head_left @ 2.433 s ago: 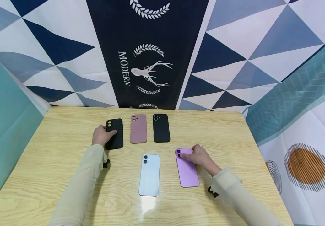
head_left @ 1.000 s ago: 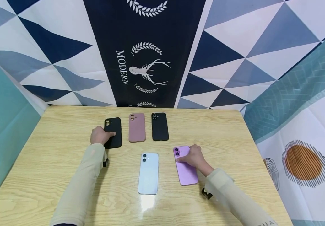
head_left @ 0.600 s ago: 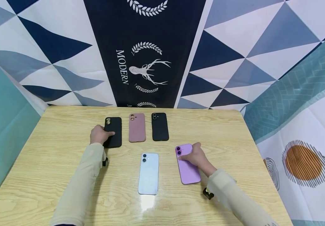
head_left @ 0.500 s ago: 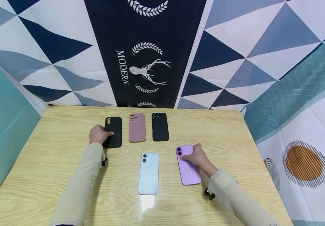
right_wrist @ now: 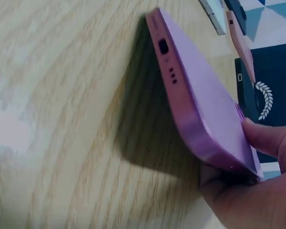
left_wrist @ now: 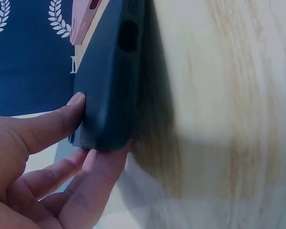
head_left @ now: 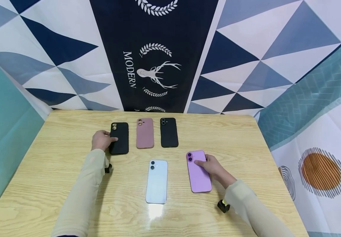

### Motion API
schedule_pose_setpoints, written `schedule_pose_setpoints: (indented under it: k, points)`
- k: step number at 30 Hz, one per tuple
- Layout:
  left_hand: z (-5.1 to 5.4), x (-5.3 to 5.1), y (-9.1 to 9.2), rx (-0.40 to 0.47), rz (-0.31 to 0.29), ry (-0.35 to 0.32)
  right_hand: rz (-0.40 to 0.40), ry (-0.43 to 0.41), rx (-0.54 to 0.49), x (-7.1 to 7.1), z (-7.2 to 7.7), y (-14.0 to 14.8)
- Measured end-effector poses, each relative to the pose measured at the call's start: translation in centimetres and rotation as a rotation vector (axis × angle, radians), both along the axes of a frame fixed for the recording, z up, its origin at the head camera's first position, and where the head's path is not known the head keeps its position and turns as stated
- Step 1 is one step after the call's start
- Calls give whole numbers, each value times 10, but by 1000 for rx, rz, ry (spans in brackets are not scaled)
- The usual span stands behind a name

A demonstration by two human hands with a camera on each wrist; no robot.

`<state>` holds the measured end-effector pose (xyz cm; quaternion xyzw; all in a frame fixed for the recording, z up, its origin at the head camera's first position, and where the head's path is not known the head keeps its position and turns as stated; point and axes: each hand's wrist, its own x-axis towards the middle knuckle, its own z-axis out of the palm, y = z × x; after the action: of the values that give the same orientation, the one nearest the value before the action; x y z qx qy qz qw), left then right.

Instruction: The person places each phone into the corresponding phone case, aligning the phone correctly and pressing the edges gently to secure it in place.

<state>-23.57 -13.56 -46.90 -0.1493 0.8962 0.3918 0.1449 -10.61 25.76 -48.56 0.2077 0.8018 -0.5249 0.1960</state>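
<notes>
The purple phone (head_left: 199,176) is on the right side of the table (head_left: 69,138), back up, and we see the right hand (head_left: 214,167) pinching its right edge, thumb on the back and fingers beneath. That side grip, we judge, suits a thin slab and leaves the camera lenses uncovered. The left hand (head_left: 100,140) pinches the black case (head_left: 121,144) the same way by its left edge, so the camera openings show. Shadows in both wrist views suggest that each piece is at least partly raised, but we cannot tell whether an edge touches the table. Beside the black case lie the pink case (head_left: 145,133) and a black phone-shaped piece (head_left: 169,132), with the white phone (head_left: 156,181) nearer us; the gaps between them probably leave their edges easy to reach. We cannot see the purple phone's screen or the underside of the black case, and most of the right hand's fingers are hidden below the phone. Whether the black phone-shaped piece is a bare phone or a cased one, we cannot say.
</notes>
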Motion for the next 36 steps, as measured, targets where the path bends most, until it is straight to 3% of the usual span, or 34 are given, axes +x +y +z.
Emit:
schedule_pose_setpoints:
  k: [8,13,22,30,36]
  points:
    - [-2,1,-8,64,-7,-1,-20,31,-248,-1,7,1]
    - [-2,3,-12,131,-10,12,-41,27,-342,-5,10,3]
    - [-6,1,-21,351,13,-28,-56,23,-366,-10,14,1]
    - [11,6,-18,393,-3,-36,-55,25,-364,-14,19,-3]
    - [17,7,-15,417,10,-54,-66,24,-356,-19,22,-6]
